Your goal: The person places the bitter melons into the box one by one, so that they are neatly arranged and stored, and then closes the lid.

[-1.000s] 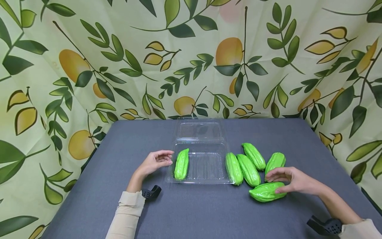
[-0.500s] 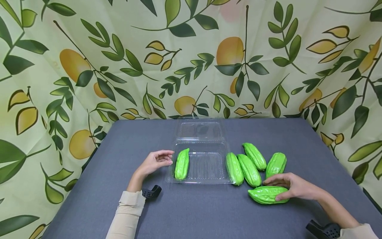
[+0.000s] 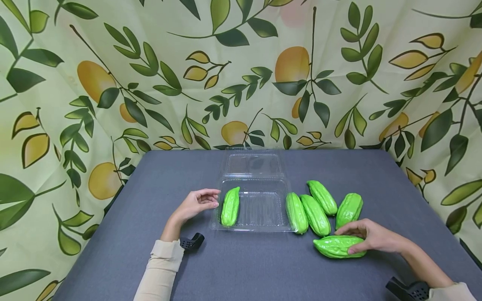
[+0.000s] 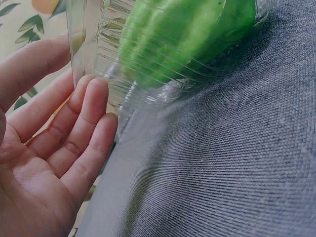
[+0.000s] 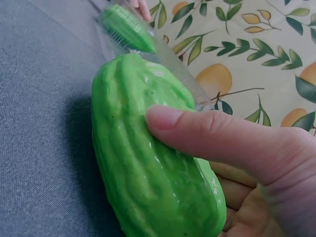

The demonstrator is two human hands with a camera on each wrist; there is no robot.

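Note:
In the head view my right hand (image 3: 376, 238) holds a bright green bitter melon (image 3: 335, 246) at its blunt end, the pointed tip facing left. The right wrist view has the thumb pressed on the ridged side of this bitter melon (image 5: 133, 163), with the other fingers partly hidden behind it. My left hand (image 3: 197, 204) is at the left rim of a clear plastic clamshell container (image 3: 260, 229), its fingers relaxed. Fingertips (image 4: 96, 91) touch or nearly touch the container wall in the left wrist view. One bitter melon (image 3: 230, 207) lies upright along the container's left side.
Several more bitter melons (image 3: 315, 215) lie right of the container; the nearest (image 3: 297, 213) is against its right rim. The container's lid (image 3: 254, 163) lies open toward the back. A patterned cloth (image 3: 233, 83) hangs behind the grey table (image 3: 241, 267).
My right hand has drawn the bitter melon slightly toward the front right, apart from the one behind it. The left hand has stayed at the container's rim.

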